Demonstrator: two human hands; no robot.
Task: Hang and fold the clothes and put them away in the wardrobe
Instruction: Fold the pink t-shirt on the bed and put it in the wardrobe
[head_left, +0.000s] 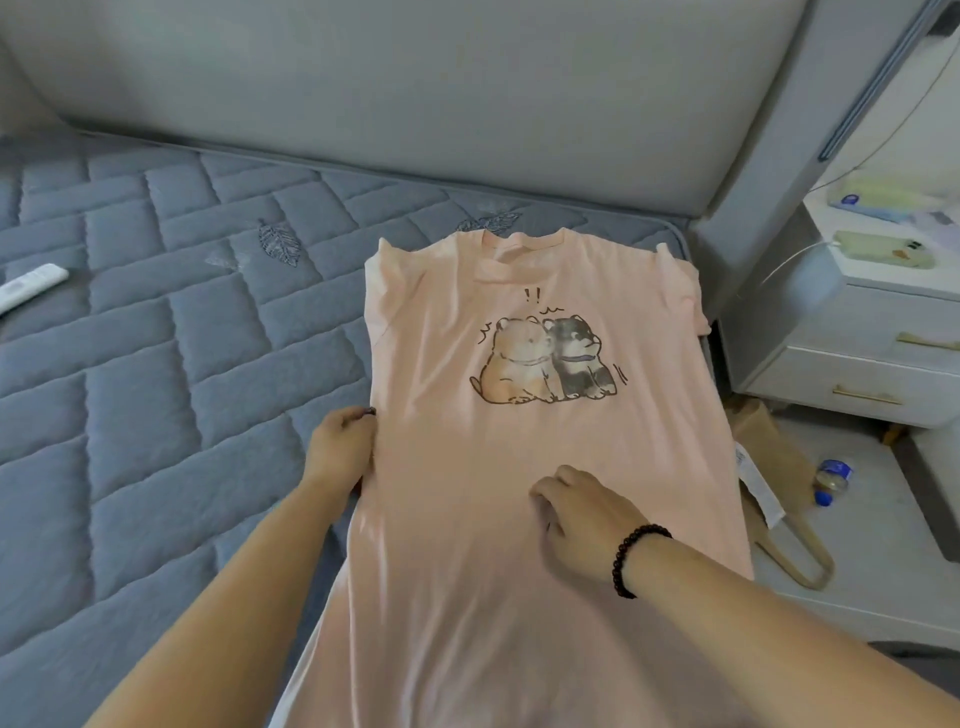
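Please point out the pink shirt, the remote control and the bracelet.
pink shirt (545, 358): head view, on the printed chest.
remote control (28, 287): head view, mid-body.
bracelet (631, 558): head view, beads at right wrist.

I read two exclamation marks "!!" printed on the pink T-shirt (498, 415), above its cartoon dogs. The white tag (758, 488) at its side is too small for me to read.

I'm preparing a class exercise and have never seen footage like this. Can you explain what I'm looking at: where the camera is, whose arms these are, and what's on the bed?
The camera sits on a person's head, looking forward and down, so the two arms are the wearer's own. A pink T-shirt with a cartoon print of two dogs lies face up on a grey quilted mattress. The left hand grips the shirt's left edge; the right hand, with a beaded bracelet at the wrist, rests on the cloth. A white remote lies far left; a nightstand stands right.
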